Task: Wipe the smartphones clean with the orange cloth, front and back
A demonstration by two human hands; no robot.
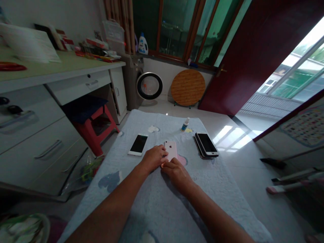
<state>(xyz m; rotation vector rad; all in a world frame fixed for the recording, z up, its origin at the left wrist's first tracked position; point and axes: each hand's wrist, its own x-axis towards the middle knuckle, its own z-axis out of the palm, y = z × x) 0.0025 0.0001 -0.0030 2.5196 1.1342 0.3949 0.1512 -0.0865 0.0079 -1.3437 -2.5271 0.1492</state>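
A pale pink phone [171, 149] lies face down on a light blue cloth [162, 202] that covers a table. My left hand [153, 157] rests against the phone's left edge with its fingers curled on it. My right hand [176, 171] touches the phone's near end, fingers bent. A white phone [138, 144] lies screen up to the left. Two stacked phones [206, 144] lie to the right. A small spray bottle [185, 124] stands at the far side of the cloth.
A white desk with drawers [50, 111] runs along the left, with a red stool [95, 126] tucked beneath. A washing machine [145, 86] and a round wooden tabletop [187, 87] stand at the back wall. A dark red door [248, 57] hangs at the right.
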